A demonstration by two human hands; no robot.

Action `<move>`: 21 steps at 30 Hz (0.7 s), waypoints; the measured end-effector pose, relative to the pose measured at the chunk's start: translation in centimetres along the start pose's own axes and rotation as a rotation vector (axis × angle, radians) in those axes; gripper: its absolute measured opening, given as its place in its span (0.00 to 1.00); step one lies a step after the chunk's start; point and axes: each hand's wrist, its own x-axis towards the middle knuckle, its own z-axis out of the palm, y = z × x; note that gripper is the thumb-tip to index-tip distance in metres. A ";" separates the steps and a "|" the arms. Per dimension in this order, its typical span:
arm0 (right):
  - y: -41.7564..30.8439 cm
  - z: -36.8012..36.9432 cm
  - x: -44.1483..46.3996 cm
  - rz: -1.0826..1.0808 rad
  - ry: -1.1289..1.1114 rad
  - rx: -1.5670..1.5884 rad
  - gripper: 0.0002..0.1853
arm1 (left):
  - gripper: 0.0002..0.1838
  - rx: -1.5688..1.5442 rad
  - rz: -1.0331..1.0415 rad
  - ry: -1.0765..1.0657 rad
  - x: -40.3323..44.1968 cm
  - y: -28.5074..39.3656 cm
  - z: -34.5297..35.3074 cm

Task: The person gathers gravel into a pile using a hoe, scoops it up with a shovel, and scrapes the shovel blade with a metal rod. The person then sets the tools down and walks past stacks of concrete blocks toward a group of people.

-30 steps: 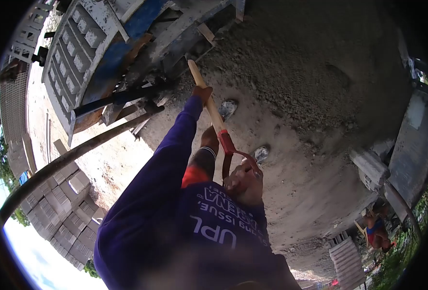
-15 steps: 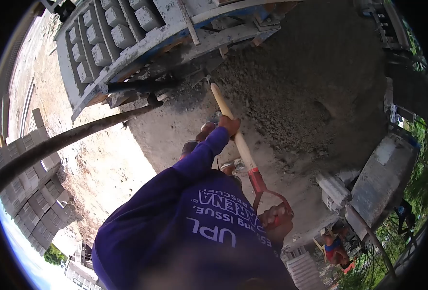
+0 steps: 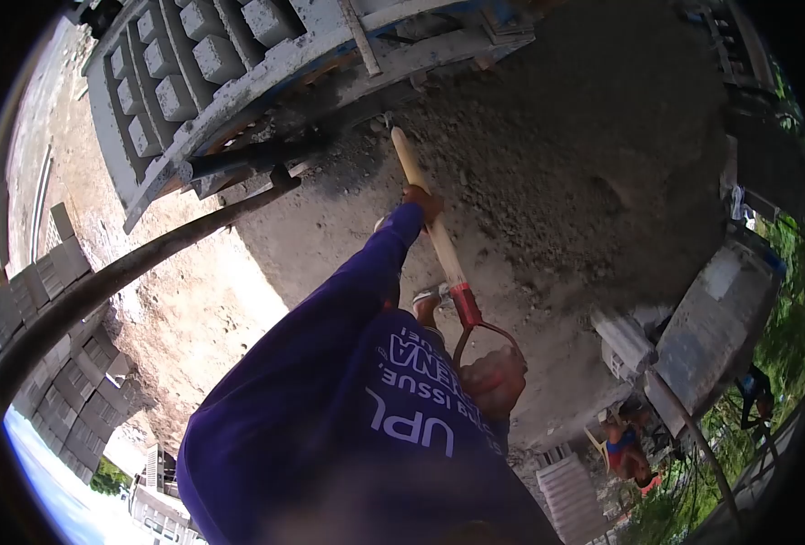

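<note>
A shovel (image 3: 444, 247) with a pale wooden shaft and a red D-shaped handle slants across the middle of the view. My left hand (image 3: 423, 204) is closed around the shaft about midway. Lower down, my right hand (image 3: 496, 380) grips the red D-handle, its fingers wrapped over the crossbar. The far end of the shovel reaches the dark ground beside the machine frame, and its blade is hard to make out in the shadow. Right of the shaft spreads a heap of grey, gravelly mix (image 3: 548, 200).
A metal block-mould machine (image 3: 230, 113) stands at the upper left, with a long pipe (image 3: 148, 263) below it. Stacked concrete blocks (image 3: 66, 381) line the left. A grey slab-like container (image 3: 720, 318) stands at the right. A seated person (image 3: 627, 454) and another person (image 3: 755, 398) are at the lower right.
Both hands and the shovel have shifted slightly up and left in the view, the left arm stretching further out. Both hands keep their hold. The view has also shifted a little.
</note>
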 end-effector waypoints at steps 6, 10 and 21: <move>-4.2 -1.2 -7.7 -0.121 -0.187 -0.079 0.08 | 0.34 -0.182 0.066 -0.097 -10.4 0.3 1.5; -3.7 -3.5 -8.5 -0.138 -0.094 -0.184 0.07 | 0.30 -0.124 0.072 -0.004 -11.2 -1.4 2.1; -0.4 -4.5 -1.7 -0.036 -0.082 0.077 0.10 | 0.30 -0.153 0.053 0.035 -1.7 -6.3 2.3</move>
